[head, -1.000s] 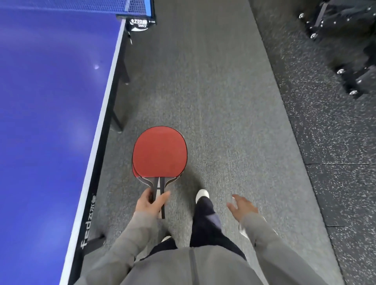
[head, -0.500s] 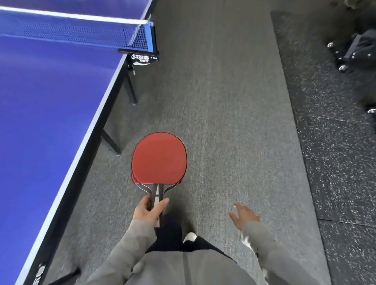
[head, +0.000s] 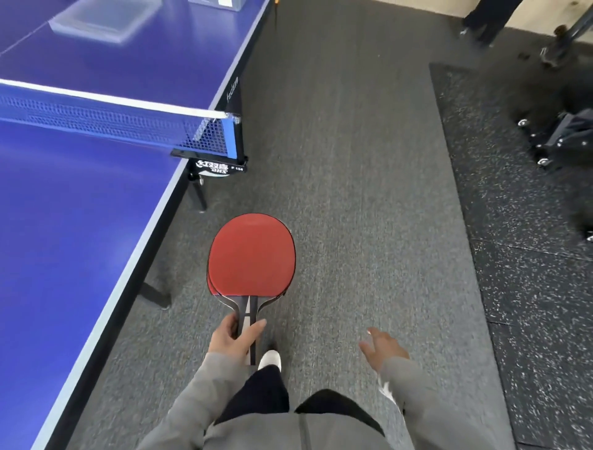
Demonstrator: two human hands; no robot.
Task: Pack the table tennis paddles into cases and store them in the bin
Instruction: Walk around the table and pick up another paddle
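Observation:
My left hand (head: pixel 232 337) grips the handles of two stacked red paddles (head: pixel 252 255), blades pointing forward over the grey carpet. Only a thin red edge of the lower paddle shows at the left. My right hand (head: pixel 382 348) hangs free to the right with fingers loosely spread and holds nothing. At the far end of the blue table (head: pixel 80 225) lies a clear flat lid or bin (head: pixel 96 24), blurred, with a dark box (head: pixel 229 4) behind it.
The net (head: pixel 112 119) and its post clamp (head: pixel 215 165) stand ahead on my left. Table legs (head: pixel 155 294) reach the floor beside me. Black wheeled gear (head: pixel 561 138) sits on the speckled mat at right. A person's legs (head: pixel 487 19) show far ahead.
I have walked forward along the table; the net is nearer and the table's far half with the clear container has come into view. Both hands keep their pose.

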